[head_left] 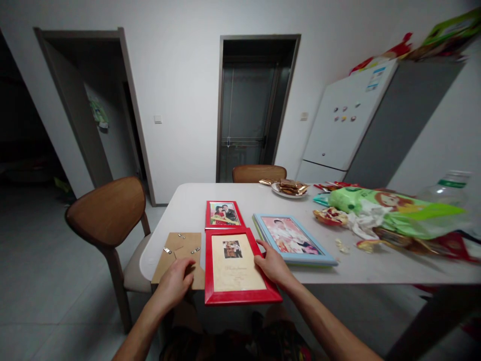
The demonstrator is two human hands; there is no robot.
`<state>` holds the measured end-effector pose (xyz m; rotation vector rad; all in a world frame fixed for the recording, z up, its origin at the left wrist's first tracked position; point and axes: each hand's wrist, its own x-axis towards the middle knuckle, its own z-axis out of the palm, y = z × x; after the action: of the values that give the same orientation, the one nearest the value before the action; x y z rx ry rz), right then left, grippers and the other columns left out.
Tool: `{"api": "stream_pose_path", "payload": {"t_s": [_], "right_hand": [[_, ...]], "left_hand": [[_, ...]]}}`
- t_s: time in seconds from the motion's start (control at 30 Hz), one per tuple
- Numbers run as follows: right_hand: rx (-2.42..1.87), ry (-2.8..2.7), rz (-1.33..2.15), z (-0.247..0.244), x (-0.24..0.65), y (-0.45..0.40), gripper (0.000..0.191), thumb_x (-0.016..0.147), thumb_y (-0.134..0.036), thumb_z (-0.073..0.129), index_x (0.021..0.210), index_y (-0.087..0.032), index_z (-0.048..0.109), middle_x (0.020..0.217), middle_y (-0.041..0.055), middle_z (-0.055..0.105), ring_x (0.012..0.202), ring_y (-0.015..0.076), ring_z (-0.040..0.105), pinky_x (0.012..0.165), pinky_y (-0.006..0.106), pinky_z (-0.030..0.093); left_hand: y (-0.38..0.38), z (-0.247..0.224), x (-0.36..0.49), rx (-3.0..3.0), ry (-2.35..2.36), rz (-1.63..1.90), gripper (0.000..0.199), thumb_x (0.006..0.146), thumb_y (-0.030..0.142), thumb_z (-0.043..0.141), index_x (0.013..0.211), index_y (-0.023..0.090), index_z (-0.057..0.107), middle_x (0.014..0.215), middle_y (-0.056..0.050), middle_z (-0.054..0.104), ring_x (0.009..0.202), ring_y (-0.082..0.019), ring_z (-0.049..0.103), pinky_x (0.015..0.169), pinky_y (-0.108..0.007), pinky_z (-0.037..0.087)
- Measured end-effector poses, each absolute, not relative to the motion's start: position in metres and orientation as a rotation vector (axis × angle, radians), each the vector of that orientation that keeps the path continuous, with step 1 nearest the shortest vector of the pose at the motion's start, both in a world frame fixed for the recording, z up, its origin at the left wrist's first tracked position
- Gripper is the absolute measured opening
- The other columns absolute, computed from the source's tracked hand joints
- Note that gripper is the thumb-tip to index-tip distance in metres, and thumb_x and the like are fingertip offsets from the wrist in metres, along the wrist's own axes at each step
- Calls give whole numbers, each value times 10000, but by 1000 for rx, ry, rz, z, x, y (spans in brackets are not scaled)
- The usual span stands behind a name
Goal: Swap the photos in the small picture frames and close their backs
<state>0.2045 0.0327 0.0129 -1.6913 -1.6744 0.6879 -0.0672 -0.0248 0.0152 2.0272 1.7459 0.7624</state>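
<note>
A red picture frame (243,298) lies at the table's front edge, its near end jutting over it. Inside it is a cream sheet with a small photo and faint print. My right hand (273,264) grips the frame's right side, thumb on top and fingers along the edge. To the left is a brown backing board (169,260) with metal clips and a thin stand line. Over its near right part hovers or rests my left hand (176,281), fingers loosely curled and apart from the thumb, holding nothing visible; contact with the board is unclear.
A smaller red frame (224,214) with a couple's photo lies behind. Blue-edged frames (295,239) are stacked at right. Farther right are a plate of wrapped snacks (290,189), fruit peel (330,216), a green bag (398,210) and a clear jar (447,188). Wooden chairs (108,210) stand around.
</note>
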Motion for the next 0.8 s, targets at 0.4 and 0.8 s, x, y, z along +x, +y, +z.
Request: {"api": "stream_pose_path", "payload": {"t_s": [0.4, 0.8], "right_hand": [[-1150, -1091, 1530, 42, 188, 14, 763, 651, -157, 425, 1324, -178, 67, 884, 60, 638, 648, 159, 615, 588, 291, 479], [-1518, -1573, 993, 42, 196, 28, 626, 658, -199, 471, 1257, -114, 307, 531, -32, 550, 466, 122, 519, 456, 216, 380]], "left_hand": [[-48, 25, 14, 2024, 1424, 1033, 464, 662, 233, 575, 1107, 170, 463, 1241, -110, 434, 1145, -229, 383, 967, -390, 310], [-37, 60, 8, 2001, 1614, 1503, 455, 658, 63, 409, 1096, 185, 424, 918, -48, 547, 830, -161, 539, 744, -287, 457]]}}
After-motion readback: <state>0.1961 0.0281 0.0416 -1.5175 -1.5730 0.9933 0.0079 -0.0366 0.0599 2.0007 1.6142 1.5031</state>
